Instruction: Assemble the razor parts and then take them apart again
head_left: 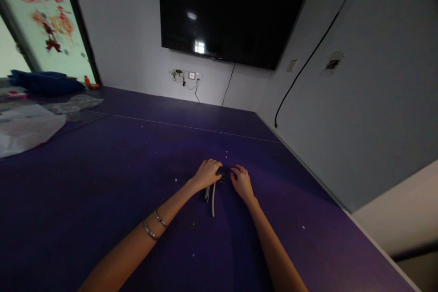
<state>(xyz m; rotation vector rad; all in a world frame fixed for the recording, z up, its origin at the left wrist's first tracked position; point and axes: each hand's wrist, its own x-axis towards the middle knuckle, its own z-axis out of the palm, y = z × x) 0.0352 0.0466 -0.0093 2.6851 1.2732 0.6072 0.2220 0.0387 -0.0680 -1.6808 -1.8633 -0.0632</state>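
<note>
In the head view, my left hand is closed at the edge of a small dark object on the purple surface. The object is too dark to name its kind. Just right of it, my right hand has bent fingers, with the thumb and fingertips apart and nothing visible between them. A thin pale strip extends toward me from below my left hand. Beside it lies a shorter pale and dark piece, its upper end hidden by that hand.
The purple surface carries small white scraps. Clear plastic wrapping, a white sheet and dark blue cloth lie at the far left. A black cable hangs along the right wall. A television is mounted ahead.
</note>
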